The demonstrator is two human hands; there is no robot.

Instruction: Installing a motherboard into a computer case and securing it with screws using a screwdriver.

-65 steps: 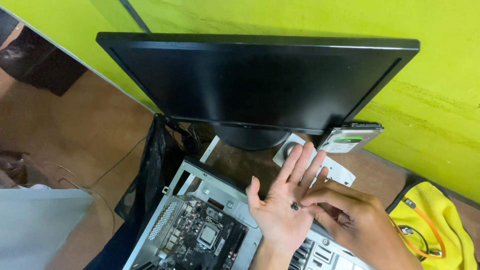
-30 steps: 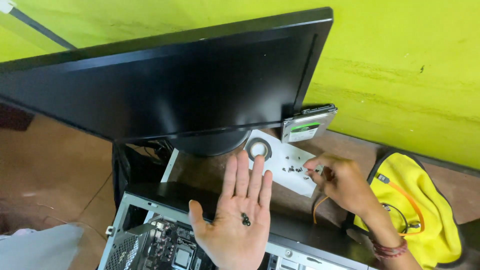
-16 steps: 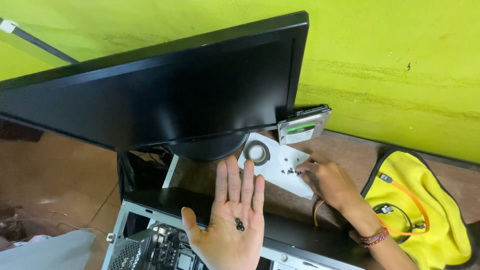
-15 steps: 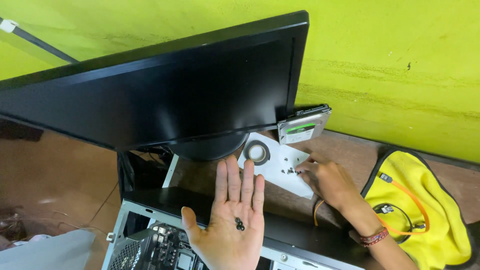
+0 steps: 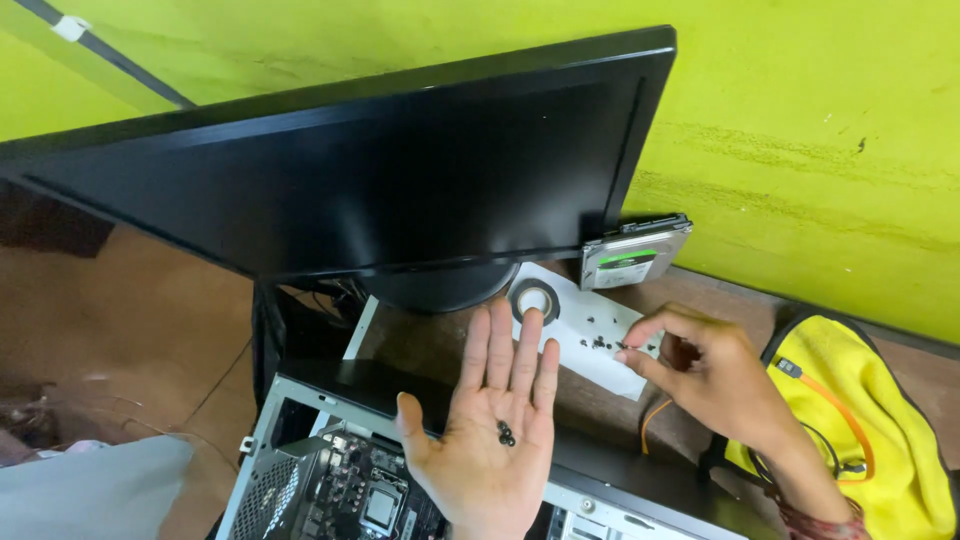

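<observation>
Pinch one screw at a time w/ your right hand (image 5: 715, 370); its thumb and forefinger are closing at the paper's (image 5: 590, 345) right edge, but you can't tell if a screw is caught yet. Loose screws (image 5: 600, 343) lie just left of those fingertips. Keep your left hand (image 5: 490, 440) flat and open; two screws (image 5: 506, 434) rest on the palm, nearer you.

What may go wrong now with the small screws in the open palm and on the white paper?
1. The screws lie loose on the flat left hand, right above the open computer case; a tilt might drop them onto the board.
2. The right hand pinches at tiny screws on the paper; a nudge may scatter them.
</observation>
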